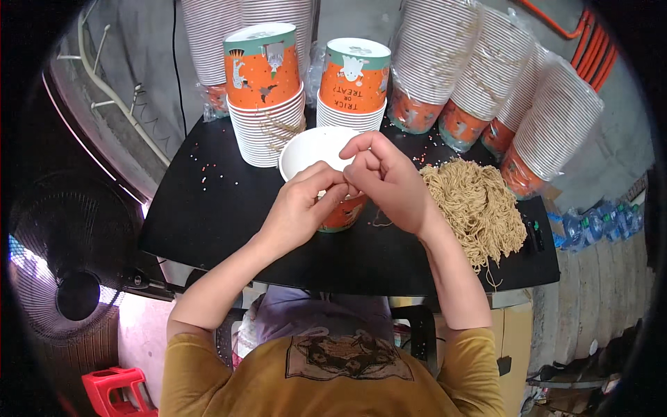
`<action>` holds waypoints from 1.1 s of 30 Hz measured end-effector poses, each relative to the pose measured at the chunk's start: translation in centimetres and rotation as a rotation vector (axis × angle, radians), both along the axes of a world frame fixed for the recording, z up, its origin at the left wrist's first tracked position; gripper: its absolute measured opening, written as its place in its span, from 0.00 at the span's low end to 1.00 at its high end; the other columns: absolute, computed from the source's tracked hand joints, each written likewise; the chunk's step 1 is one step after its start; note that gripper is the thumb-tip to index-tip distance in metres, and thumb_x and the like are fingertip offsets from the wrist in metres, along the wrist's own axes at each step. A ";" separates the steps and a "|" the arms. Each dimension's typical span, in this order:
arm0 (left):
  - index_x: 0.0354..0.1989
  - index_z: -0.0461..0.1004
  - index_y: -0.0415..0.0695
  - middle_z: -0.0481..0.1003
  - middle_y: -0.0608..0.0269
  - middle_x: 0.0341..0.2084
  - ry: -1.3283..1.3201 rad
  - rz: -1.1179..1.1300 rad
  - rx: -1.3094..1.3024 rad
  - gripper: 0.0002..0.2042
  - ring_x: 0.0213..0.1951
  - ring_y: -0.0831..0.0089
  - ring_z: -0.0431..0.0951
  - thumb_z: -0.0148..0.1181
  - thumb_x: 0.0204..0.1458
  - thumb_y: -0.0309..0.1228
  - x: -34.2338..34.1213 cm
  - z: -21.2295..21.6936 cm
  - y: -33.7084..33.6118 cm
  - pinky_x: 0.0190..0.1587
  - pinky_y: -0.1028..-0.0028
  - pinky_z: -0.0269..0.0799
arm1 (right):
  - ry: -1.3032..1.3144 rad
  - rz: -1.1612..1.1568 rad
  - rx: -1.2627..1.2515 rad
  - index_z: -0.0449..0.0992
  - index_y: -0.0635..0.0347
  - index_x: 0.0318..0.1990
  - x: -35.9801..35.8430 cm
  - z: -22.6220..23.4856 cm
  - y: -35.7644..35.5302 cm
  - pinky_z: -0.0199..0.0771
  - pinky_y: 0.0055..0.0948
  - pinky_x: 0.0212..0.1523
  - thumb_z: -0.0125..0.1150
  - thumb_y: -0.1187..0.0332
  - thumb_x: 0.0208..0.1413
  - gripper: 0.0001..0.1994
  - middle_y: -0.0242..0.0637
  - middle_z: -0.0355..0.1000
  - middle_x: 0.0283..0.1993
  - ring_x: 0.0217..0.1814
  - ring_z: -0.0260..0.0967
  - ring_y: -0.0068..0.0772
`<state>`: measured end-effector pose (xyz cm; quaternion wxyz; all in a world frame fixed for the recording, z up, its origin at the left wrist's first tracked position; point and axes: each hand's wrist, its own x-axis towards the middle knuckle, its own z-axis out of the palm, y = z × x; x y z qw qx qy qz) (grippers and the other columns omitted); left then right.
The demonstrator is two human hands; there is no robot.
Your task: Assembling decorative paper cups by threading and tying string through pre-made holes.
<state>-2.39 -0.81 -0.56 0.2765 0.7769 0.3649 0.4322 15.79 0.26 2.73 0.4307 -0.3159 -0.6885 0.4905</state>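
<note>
In front of me on the black table (208, 229) stands a paper bucket (306, 149), its white inside showing and its outside orange with a green band. My left hand (306, 201) and my right hand (389, 177) meet at the bucket's near right rim. Both are closed, thumbs and fingers pinched close together. Whatever lies between the fingertips is hidden by them. A short bit of thin cord shows on the table below my right hand. To the right of that hand lies a heap of tan twine (479, 208).
Two stacks of upside-down printed buckets, one left (264, 83) and one right (354, 80), stand behind the bucket. Plastic-wrapped stacks (434, 62) line the wall. A black fan (76, 278) is at the left, a red stool (118, 393) below it. Small beads are scattered about.
</note>
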 end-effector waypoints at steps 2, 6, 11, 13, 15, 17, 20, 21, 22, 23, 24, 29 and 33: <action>0.37 0.77 0.41 0.73 0.59 0.31 0.052 0.036 0.056 0.06 0.38 0.61 0.76 0.59 0.55 0.30 0.0 -0.4 0.1 0.41 0.66 0.70 | 0.039 -0.036 -0.044 0.66 0.61 0.46 -0.3 0.8 -0.4 0.63 0.17 0.29 0.53 0.73 0.59 0.09 0.26 0.67 0.26 0.29 0.64 0.12; 0.35 0.78 0.43 0.72 0.60 0.29 0.253 0.103 0.222 0.05 0.38 0.61 0.75 0.60 0.54 0.28 -0.7 -1.1 0.2 0.45 0.66 0.65 | 0.137 -0.070 -0.123 0.67 0.60 0.47 -0.2 2.6 -1.2 0.57 0.15 0.24 0.54 0.73 0.58 0.10 0.27 0.69 0.26 0.25 0.60 0.11; 0.37 0.77 0.45 0.72 0.63 0.28 0.308 0.019 0.271 0.05 0.39 0.64 0.74 0.59 0.52 0.27 -1.5 -1.1 0.3 0.53 0.66 0.54 | 0.326 -0.041 -0.206 0.68 0.55 0.46 0.2 1.1 -0.5 0.45 0.13 0.21 0.55 0.69 0.60 0.08 0.26 0.68 0.27 0.18 0.48 0.09; 0.38 0.77 0.46 0.72 0.63 0.27 0.289 0.004 0.268 0.06 0.39 0.65 0.74 0.59 0.51 0.26 -1.5 -1.5 0.2 0.55 0.64 0.52 | 0.312 -0.049 -0.216 0.68 0.55 0.46 0.0 1.0 -0.5 0.45 0.14 0.20 0.55 0.69 0.60 0.08 0.26 0.68 0.27 0.18 0.48 0.09; 0.38 0.76 0.45 0.71 0.65 0.27 0.225 0.030 0.276 0.06 0.35 0.69 0.72 0.59 0.51 0.25 -1.4 -1.4 -0.2 0.54 0.65 0.53 | 0.287 -0.065 -0.210 0.68 0.55 0.46 -0.2 1.0 -0.7 0.45 0.14 0.20 0.55 0.69 0.60 0.08 0.26 0.68 0.27 0.18 0.48 0.09; 0.36 0.75 0.45 0.69 0.66 0.27 0.218 0.026 0.288 0.05 0.34 0.71 0.71 0.60 0.50 0.24 -1.3 -1.6 -0.3 0.54 0.65 0.52 | 0.262 -0.069 -0.198 0.68 0.55 0.46 -0.1 0.9 -0.6 0.44 0.13 0.20 0.56 0.68 0.61 0.08 0.26 0.68 0.27 0.18 0.48 0.09; 0.31 0.72 0.45 0.68 0.67 0.26 0.268 -0.026 0.296 0.03 0.35 0.71 0.70 0.60 0.50 0.25 -1.6 -1.9 0.3 0.56 0.65 0.51 | 0.347 -0.034 -0.250 0.68 0.57 0.47 0.2 1.2 -0.5 0.46 0.13 0.19 0.56 0.70 0.59 0.10 0.27 0.69 0.26 0.19 0.50 0.09; 0.29 0.71 0.45 0.68 0.67 0.26 0.268 -0.044 0.287 0.03 0.35 0.71 0.70 0.60 0.50 0.26 -1.7 -1.9 0.5 0.56 0.65 0.50 | 0.395 -0.017 -0.276 0.68 0.57 0.47 0.3 1.3 -0.5 0.47 0.14 0.19 0.57 0.71 0.58 0.11 0.27 0.69 0.26 0.19 0.51 0.09; 0.28 0.70 0.45 0.67 0.67 0.26 0.268 -0.062 0.279 0.04 0.36 0.72 0.69 0.60 0.50 0.26 -1.8 -1.8 0.7 0.57 0.65 0.49 | 0.440 -0.008 -0.327 0.68 0.57 0.47 0.5 1.2 -0.3 0.46 0.14 0.19 0.57 0.71 0.58 0.11 0.26 0.69 0.26 0.19 0.50 0.09; 0.27 0.69 0.45 0.68 0.67 0.25 0.256 -0.073 0.286 0.04 0.35 0.71 0.70 0.59 0.50 0.27 -1.9 -1.9 1.0 0.57 0.65 0.50 | 0.484 -0.003 -0.376 0.67 0.57 0.48 0.9 1.0 -0.1 0.46 0.13 0.18 0.57 0.72 0.58 0.11 0.26 0.69 0.27 0.19 0.50 0.09; 0.26 0.69 0.45 0.68 0.67 0.25 0.244 -0.084 0.292 0.05 0.34 0.71 0.70 0.59 0.49 0.27 -2.1 -2.0 1.5 0.56 0.65 0.50 | 0.528 0.003 -0.425 0.67 0.57 0.48 1.2 0.8 0.1 0.46 0.13 0.18 0.57 0.72 0.58 0.12 0.26 0.69 0.27 0.19 0.50 0.09; 0.23 0.67 0.44 0.67 0.67 0.24 0.268 -0.166 0.279 0.04 0.36 0.70 0.69 0.54 0.48 0.27 -3.2 -1.9 3.1 0.56 0.65 0.50 | 0.690 0.002 -0.563 0.67 0.58 0.51 2.2 -0.5 1.0 0.45 0.12 0.16 0.56 0.74 0.59 0.13 0.25 0.65 0.27 0.19 0.50 0.09; 0.23 0.64 0.43 0.64 0.67 0.27 0.254 -0.219 0.313 0.07 0.40 0.69 0.66 0.51 0.48 0.30 -5.3 -2.1 5.2 0.55 0.66 0.50 | 0.939 0.050 -0.639 0.67 0.60 0.53 5.7 -0.8 2.7 0.45 0.13 0.15 0.55 0.73 0.60 0.14 0.24 0.62 0.26 0.19 0.50 0.10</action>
